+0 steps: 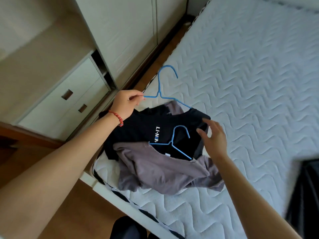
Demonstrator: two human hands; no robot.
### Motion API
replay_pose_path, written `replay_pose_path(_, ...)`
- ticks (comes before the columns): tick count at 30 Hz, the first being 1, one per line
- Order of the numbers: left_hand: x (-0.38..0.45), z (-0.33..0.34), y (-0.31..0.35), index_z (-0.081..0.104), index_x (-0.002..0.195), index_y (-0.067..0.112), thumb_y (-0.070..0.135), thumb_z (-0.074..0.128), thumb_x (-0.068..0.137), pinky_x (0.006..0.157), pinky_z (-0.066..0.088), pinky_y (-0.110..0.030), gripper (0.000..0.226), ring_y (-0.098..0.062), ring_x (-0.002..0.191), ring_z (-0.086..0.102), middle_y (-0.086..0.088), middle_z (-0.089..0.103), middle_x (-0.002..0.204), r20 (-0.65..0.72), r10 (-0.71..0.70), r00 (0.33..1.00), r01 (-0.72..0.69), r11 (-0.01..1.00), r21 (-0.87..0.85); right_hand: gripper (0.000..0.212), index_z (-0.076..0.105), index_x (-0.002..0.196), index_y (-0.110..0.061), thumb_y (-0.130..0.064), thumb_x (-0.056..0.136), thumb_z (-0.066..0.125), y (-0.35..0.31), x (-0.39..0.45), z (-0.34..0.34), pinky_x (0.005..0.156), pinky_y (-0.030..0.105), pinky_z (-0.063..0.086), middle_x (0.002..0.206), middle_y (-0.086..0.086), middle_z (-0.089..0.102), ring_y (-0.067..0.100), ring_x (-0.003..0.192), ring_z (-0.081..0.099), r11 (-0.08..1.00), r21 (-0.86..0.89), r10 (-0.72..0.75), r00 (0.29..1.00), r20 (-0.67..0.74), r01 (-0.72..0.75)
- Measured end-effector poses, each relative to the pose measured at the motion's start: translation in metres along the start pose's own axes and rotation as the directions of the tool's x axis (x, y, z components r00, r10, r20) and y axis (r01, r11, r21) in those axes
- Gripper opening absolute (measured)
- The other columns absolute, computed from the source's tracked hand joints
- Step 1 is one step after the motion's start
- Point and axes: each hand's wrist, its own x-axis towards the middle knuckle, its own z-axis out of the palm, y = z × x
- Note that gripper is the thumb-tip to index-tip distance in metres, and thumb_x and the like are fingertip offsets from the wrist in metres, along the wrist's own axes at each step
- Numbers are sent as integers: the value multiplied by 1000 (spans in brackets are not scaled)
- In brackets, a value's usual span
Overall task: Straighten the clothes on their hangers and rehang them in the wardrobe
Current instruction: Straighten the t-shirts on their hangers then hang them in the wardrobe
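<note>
So there's a pile of two tees on the mattress, which is white, quilted in a wavy zigzag stitch, with a black-and-white striped band along its edge. The black tee is smooth, flat-ish cotton with white lettering on the chest, and it lies under the mauve tee, which is softer looking and all crumpled and bunched up at the near end of the pile.

Two thin blue wire hangers here, both the classic triangle-with-hook shape. The upper hanger has one arm tucked into the black tee's neck while the other arm is pinched between thumb and fingertips of the left hand, hook pointing away up the bed. That wrist has a red beaded bracelet. The lower hanger lies on top of the clothes, one arm running into the mauve tee's collar.

The right hand hovers over the black tee's far shoulder, fingers spread and loose, holding nothing, can't tell if it actually touches the fabric.

The wardrobe sits left of the bed, pale matte panels, with flat-fronted drawers that have recessed rectangular pulls, all closed. Wooden floor runs between it and the bed.
</note>
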Motion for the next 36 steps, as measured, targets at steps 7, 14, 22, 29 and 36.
replay_pose_path(7, -20, -64, 90, 68, 97, 10, 6, 55, 88, 55, 38, -4, 16, 6, 50, 50, 4, 53, 60, -114, 159, 981, -163, 986, -25, 45, 48, 133, -14, -27, 91, 56, -94, 36, -55, 110, 34, 21, 139, 7, 48, 25, 131, 39, 959, -122, -276, 944, -179, 257)
replay_pose_path(14, -31, -128, 167, 69, 95, 6, 6, 55, 87, 57, 39, -4, 16, 8, 52, 50, 6, 56, 63, -239, 265, 934, -277, 961, -16, 21, 65, 106, -5, -14, 93, 52, -188, 52, -106, 79, 28, 45, 101, 11, 66, 29, 90, 61, 885, -27, -455, 853, -257, 464)
replay_pose_path(22, -51, -192, 229, 67, 92, 10, 10, 57, 87, 69, 45, -10, 11, 6, 63, 55, 11, 59, 72, -372, 354, 858, -401, 914, -56, 16, 69, 92, 0, -6, 88, 55, -279, 36, -165, 76, 23, 40, 88, 16, 68, 29, 82, 61, 802, 10, -532, 720, -446, 598)
replay_pose_path(29, -70, -250, 235, 67, 97, 15, 23, 54, 90, 73, 42, -5, 17, 10, 75, 57, 13, 63, 83, -396, 450, 801, -464, 884, 66, 17, 69, 92, 0, -5, 87, 54, -326, -6, -213, 80, 22, 40, 90, 14, 68, 21, 80, 59, 792, -61, -514, 609, -604, 608)
replay_pose_path(36, -94, -276, 258, 64, 73, 20, 20, 57, 88, 63, 39, -11, 16, 8, 61, 54, 9, 60, 67, -251, 580, 775, -569, 813, 122, 15, 69, 90, -1, -4, 86, 55, -344, -79, -253, 71, -1, 33, 89, 14, 68, 13, 78, 56, 843, -148, -441, 507, -741, 516)
